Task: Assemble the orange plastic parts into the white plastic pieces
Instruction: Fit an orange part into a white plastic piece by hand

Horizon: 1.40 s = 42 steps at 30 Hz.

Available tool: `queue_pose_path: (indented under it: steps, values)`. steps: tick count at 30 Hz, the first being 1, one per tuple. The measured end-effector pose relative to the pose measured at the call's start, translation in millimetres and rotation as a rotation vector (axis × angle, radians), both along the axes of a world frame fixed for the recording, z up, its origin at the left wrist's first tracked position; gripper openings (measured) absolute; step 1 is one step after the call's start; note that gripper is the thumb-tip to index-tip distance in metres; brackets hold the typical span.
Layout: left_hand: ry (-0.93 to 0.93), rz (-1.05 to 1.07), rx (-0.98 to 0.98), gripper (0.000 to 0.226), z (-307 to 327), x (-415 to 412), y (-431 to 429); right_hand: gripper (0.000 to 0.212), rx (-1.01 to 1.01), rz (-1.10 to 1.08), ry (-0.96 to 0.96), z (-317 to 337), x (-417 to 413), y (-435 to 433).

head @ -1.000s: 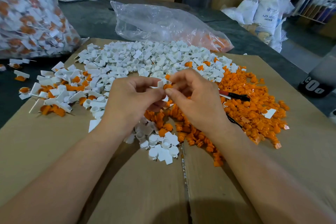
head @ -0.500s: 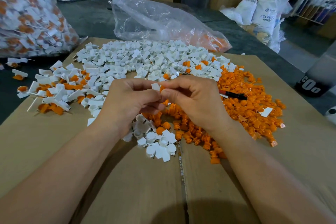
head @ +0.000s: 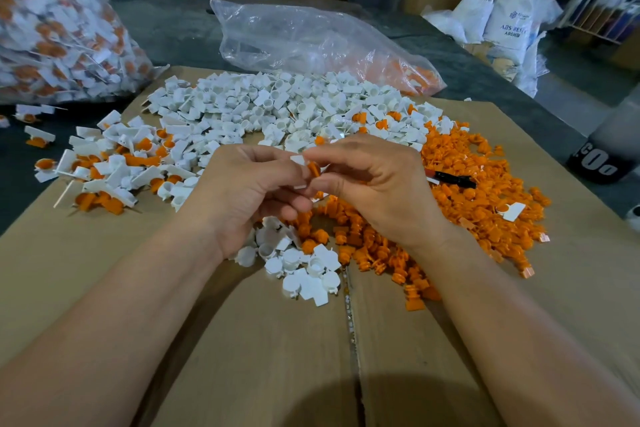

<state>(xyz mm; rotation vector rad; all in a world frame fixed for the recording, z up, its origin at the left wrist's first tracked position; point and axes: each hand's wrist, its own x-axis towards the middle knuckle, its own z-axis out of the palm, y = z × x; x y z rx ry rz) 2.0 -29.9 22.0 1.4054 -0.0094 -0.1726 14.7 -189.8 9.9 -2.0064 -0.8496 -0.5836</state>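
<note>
Progress, as judged: partly done, much left.

Finished stock: a small pile of joined units [head: 114, 170], white with orange seated in them, at the left of the frame on the cardboard sheet [head: 242, 340]; a full clear sack [head: 52, 28] of what look like the same joined units at upper left, on the bench [head: 166, 24].

Outstanding stock: a broad heap of white pieces [head: 270, 107] across the upper middle; a smaller cluster of them just below the hands; a broad heap of orange parts [head: 485, 191] at right; a slack clear bag [head: 311, 42] behind, some orange showing at its right end; loose stock on the sheet far outnumbers joined.

Item in work: one white piece [head: 298, 160] and one orange part [head: 313, 168], touching, held above the heaps at frame centre; whether the orange is fully seated cannot be told.

Left hand [head: 249, 191]: fingers [head: 277, 174] curled; thumb and forefinger pinching the white piece.

Right hand [head: 377, 187]: fingers [head: 332, 152] curled; tips pinching the orange part against the white piece.

Sundry: a black pen-like tool [head: 450, 179] lying on the orange heap, just right of the right hand.
</note>
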Motion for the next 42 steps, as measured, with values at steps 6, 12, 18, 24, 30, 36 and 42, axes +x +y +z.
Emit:
queue_pose_path:
  steps: [6, 12, 18, 24, 30, 36, 42]
  values:
    - [0.021, 0.005, 0.010, 0.017, -0.3, -0.3, -1.8, 0.033, 0.022, 0.004, -0.010, -0.6, 0.9, 0.3]
    - [0.025, 0.000, 0.000, 0.019, 0.0, -0.8, -0.5, 0.027, 0.002, -0.002, -0.025, -0.4, 0.2, 0.4]
    - [0.015, -0.007, 0.035, 0.025, 0.9, -0.9, 0.8, 0.026, -0.028, -0.020, -0.043, 0.9, -1.2, 0.0]
    - [0.046, -0.006, -0.002, 0.010, 2.0, -0.4, 1.3, 0.028, -0.022, -0.031, -0.038, -0.9, -0.4, 0.7]
    - [0.105, 0.043, -0.004, 0.026, 1.9, 1.6, 3.6, 0.050, 0.036, 0.024, 0.197, -3.7, 0.9, -1.4]
    - [0.086, 0.054, 0.035, 0.002, 3.9, -0.4, 3.2, 0.046, 0.050, 0.035, 0.151, -4.3, -0.8, 2.8]
    - [0.077, 0.047, 0.055, 0.019, 1.4, 1.4, 3.4, 0.043, 0.045, 0.019, 0.112, -2.4, -0.9, 2.0]
